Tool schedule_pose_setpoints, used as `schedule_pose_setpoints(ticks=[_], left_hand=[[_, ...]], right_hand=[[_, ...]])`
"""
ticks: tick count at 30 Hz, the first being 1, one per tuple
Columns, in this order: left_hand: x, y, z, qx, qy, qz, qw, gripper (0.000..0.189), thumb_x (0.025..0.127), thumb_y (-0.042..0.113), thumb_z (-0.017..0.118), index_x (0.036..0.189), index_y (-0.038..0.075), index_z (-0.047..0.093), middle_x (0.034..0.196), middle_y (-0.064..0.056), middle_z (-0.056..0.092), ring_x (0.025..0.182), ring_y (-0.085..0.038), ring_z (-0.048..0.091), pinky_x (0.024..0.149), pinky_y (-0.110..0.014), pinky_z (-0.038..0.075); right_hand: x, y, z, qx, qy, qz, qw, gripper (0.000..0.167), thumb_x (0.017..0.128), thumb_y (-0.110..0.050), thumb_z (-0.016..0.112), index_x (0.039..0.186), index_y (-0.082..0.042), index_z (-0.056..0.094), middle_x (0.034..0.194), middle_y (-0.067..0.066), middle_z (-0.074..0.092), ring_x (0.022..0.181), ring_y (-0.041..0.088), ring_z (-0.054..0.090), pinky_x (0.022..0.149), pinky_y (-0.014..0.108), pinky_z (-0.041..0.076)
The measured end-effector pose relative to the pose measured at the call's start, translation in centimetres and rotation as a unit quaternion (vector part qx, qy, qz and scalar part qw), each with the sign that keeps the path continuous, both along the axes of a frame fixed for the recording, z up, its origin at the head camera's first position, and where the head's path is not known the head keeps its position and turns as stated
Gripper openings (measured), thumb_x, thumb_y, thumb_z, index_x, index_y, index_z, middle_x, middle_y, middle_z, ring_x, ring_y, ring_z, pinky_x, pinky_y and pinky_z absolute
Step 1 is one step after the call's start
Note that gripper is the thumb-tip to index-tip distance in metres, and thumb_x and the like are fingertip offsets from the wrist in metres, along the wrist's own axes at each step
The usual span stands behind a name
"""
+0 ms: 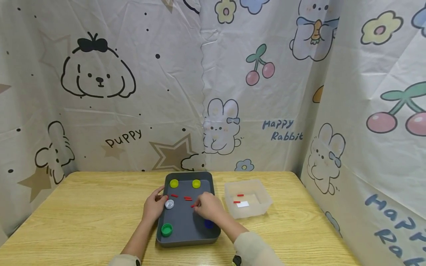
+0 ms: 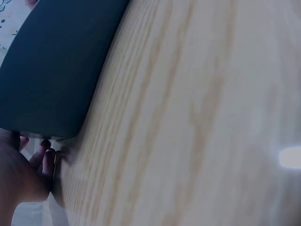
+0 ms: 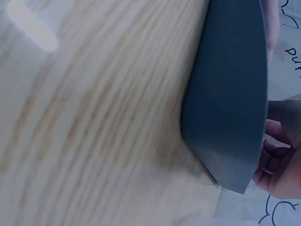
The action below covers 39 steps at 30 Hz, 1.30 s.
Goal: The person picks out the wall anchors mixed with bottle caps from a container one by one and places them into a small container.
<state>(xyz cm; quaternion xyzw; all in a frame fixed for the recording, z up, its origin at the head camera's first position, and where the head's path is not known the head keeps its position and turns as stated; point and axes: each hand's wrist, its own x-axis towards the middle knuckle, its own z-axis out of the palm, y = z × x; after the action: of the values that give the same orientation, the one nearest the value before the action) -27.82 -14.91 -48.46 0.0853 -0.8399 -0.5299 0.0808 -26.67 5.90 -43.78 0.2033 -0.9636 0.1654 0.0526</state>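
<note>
A dark grey tray [image 1: 186, 242] lies on the wooden table. My left hand [image 1: 154, 207] holds its left rim, the thumb over the edge; the left wrist view shows this hand [image 2: 23, 172] against the tray's outer wall [image 2: 51, 70]. Over the tray's right half, my right hand [image 1: 209, 207] pinches a short red stick [image 1: 193, 206] close over the tray floor. In the right wrist view the tray wall [image 3: 225, 94] partly hides the right hand [image 3: 282, 155]. Several more red sticks [image 1: 188, 198] lie in the tray's middle, left of the right fingertips.
Inside the tray sit yellow caps [image 1: 174, 183] at the far end, a white cap [image 1: 169, 204] by the left hand, a green cap [image 1: 166, 229] near left and a blue cap [image 1: 208, 224] partly under the right wrist. A translucent box [image 1: 263, 207] to the right contains red sticks [image 1: 240, 195].
</note>
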Motion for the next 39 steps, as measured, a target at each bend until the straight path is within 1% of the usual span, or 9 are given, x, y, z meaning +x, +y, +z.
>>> schedule_pose_setpoints(ticks=[5,10,15,22,25,27,31,34,39], left_hand=[[0.0,-0.1,-0.1,-0.005,0.008,-0.001,0.9999,0.046,0.091,0.016,0.054,0.136,0.01,0.049,0.111,-0.023,0.062,0.102,-0.031,0.059,0.081,-0.04,0.046],[0.0,-0.2,0.0,-0.004,0.005,-0.002,1.0,0.046,0.092,0.017,0.054,0.137,0.01,0.048,0.113,-0.023,0.061,0.104,-0.032,0.058,0.085,-0.043,0.046],[0.2,-0.3,0.1,-0.004,0.0,-0.003,1.0,0.046,0.092,0.018,0.053,0.137,0.011,0.047,0.117,-0.024,0.06,0.108,-0.034,0.056,0.089,-0.047,0.044],[0.3,-0.3,0.1,-0.006,-0.001,-0.002,1.0,0.046,0.092,0.018,0.053,0.137,0.011,0.047,0.117,-0.025,0.059,0.107,-0.034,0.056,0.089,-0.047,0.044],[0.3,-0.3,0.1,-0.007,0.001,-0.001,1.0,0.046,0.092,0.018,0.053,0.137,0.01,0.047,0.117,-0.024,0.06,0.107,-0.034,0.056,0.088,-0.047,0.044],[0.2,-0.2,0.1,-0.007,0.002,-0.001,1.0,0.046,0.092,0.018,0.053,0.137,0.01,0.047,0.116,-0.024,0.06,0.107,-0.034,0.057,0.088,-0.047,0.044],[0.2,-0.2,0.1,-0.006,0.002,-0.001,1.0,0.046,0.092,0.017,0.054,0.137,0.01,0.047,0.116,-0.024,0.061,0.106,-0.033,0.057,0.088,-0.047,0.044],[0.2,-0.1,0.1,-0.006,0.002,-0.001,1.0,0.046,0.092,0.017,0.054,0.137,0.01,0.047,0.115,-0.024,0.061,0.106,-0.033,0.057,0.088,-0.047,0.044],[0.2,-0.1,0.1,-0.007,0.002,-0.002,1.0,0.046,0.092,0.017,0.053,0.137,0.01,0.047,0.116,-0.024,0.06,0.106,-0.033,0.057,0.088,-0.047,0.044]], right_hand=[[0.0,0.4,0.9,-0.016,-0.002,0.0,0.9999,0.005,0.077,-0.02,0.07,0.075,-0.016,0.073,0.072,-0.006,0.056,0.063,0.005,0.048,0.054,0.02,0.037],[-0.1,0.9,1.9,-0.025,-0.004,0.008,0.9996,0.006,0.079,-0.019,0.07,0.076,-0.014,0.072,0.071,-0.003,0.053,0.062,0.006,0.045,0.054,0.02,0.036],[-0.3,1.6,2.7,-0.021,-0.002,0.012,0.9997,0.006,0.08,-0.019,0.069,0.078,-0.014,0.072,0.075,-0.001,0.057,0.065,0.007,0.047,0.055,0.02,0.038],[-0.9,2.9,3.7,-0.038,-0.011,0.0,0.9992,0.007,0.081,-0.019,0.068,0.08,-0.014,0.073,0.077,-0.002,0.063,0.068,0.008,0.053,0.059,0.023,0.042],[-1.2,3.5,4.0,-0.044,-0.019,-0.003,0.9989,0.007,0.081,-0.019,0.068,0.081,-0.014,0.072,0.078,-0.002,0.066,0.069,0.009,0.056,0.062,0.024,0.044],[-1.4,3.9,4.0,-0.046,-0.02,-0.004,0.9987,0.007,0.082,-0.019,0.067,0.081,-0.014,0.073,0.079,-0.002,0.066,0.069,0.01,0.056,0.061,0.025,0.045],[-1.5,4.6,4.1,-0.047,-0.021,-0.014,0.9986,0.009,0.082,-0.019,0.067,0.081,-0.013,0.073,0.077,-0.002,0.06,0.066,0.01,0.05,0.056,0.024,0.04],[-1.5,5.3,4.2,-0.045,-0.014,-0.019,0.9987,0.009,0.081,-0.019,0.067,0.08,-0.013,0.073,0.075,-0.002,0.057,0.065,0.01,0.048,0.055,0.024,0.038],[-1.6,6.2,4.4,-0.046,0.003,-0.015,0.9988,0.008,0.081,-0.018,0.067,0.078,-0.013,0.073,0.073,-0.001,0.056,0.066,0.01,0.047,0.057,0.024,0.038]])
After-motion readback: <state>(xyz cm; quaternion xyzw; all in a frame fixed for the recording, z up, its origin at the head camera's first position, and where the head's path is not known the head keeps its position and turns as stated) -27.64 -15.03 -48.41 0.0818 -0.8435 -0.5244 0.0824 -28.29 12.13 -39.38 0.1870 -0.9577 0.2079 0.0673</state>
